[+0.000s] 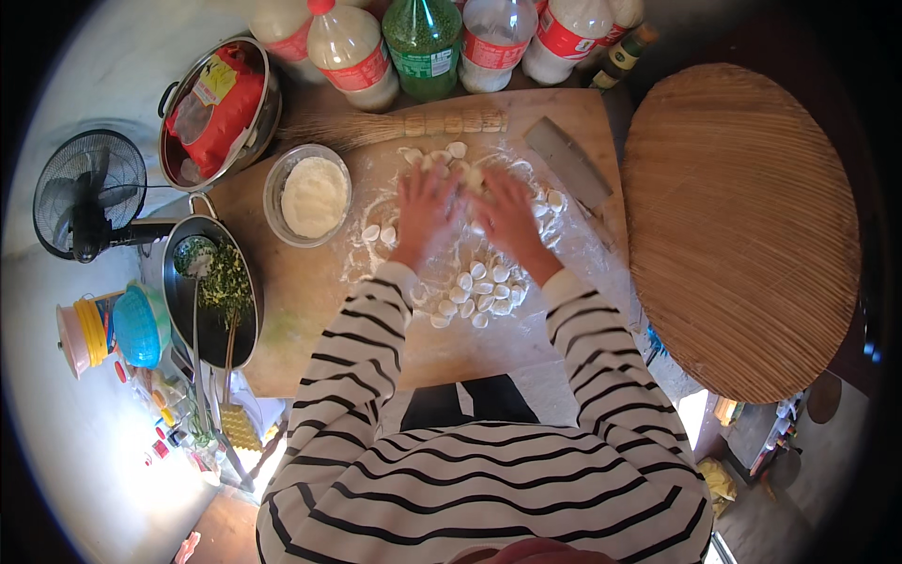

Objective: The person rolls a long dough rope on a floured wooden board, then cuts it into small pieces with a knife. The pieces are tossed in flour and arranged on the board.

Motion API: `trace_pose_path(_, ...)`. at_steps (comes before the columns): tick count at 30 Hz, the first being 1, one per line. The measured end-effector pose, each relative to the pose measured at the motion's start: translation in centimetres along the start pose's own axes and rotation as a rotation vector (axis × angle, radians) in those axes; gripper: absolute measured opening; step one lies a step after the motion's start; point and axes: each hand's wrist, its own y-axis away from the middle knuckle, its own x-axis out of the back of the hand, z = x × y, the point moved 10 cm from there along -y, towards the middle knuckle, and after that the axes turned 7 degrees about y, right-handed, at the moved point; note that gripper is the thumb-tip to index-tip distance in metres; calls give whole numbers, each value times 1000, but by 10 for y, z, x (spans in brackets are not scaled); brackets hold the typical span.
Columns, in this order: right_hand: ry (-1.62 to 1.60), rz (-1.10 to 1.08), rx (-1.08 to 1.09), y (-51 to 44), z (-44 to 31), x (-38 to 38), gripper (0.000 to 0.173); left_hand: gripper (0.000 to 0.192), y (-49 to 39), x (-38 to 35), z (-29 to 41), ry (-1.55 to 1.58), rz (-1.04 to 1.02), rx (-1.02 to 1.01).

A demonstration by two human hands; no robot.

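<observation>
Both of my hands are over the floured wooden board, fingers spread and pointing away from me. My left hand is blurred and lies near a group of small dough pieces beyond the fingertips. My right hand is beside it, with more dough pieces just to its right. Whether either palm touches dough beneath it is hidden. Closer to me, several floured dough pieces sit in a cluster. Two small dough pieces lie left of my left hand.
A metal bowl of flour and a pan of chopped greens with a ladle stand left. A straw brush and cleaver lie along the far side. Plastic bottles line the back; a round wooden lid is at right.
</observation>
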Motion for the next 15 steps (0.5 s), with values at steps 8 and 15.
trace_pose_path(8, 12, 29, 9, 23, 36, 29, 43, 51, 58, 27, -41, 8, 6, -30)
trace_pose_path(15, -75, -45, 4, -18, -14, -22, 50, 55, -11, -3, -5, 62, 40, -4)
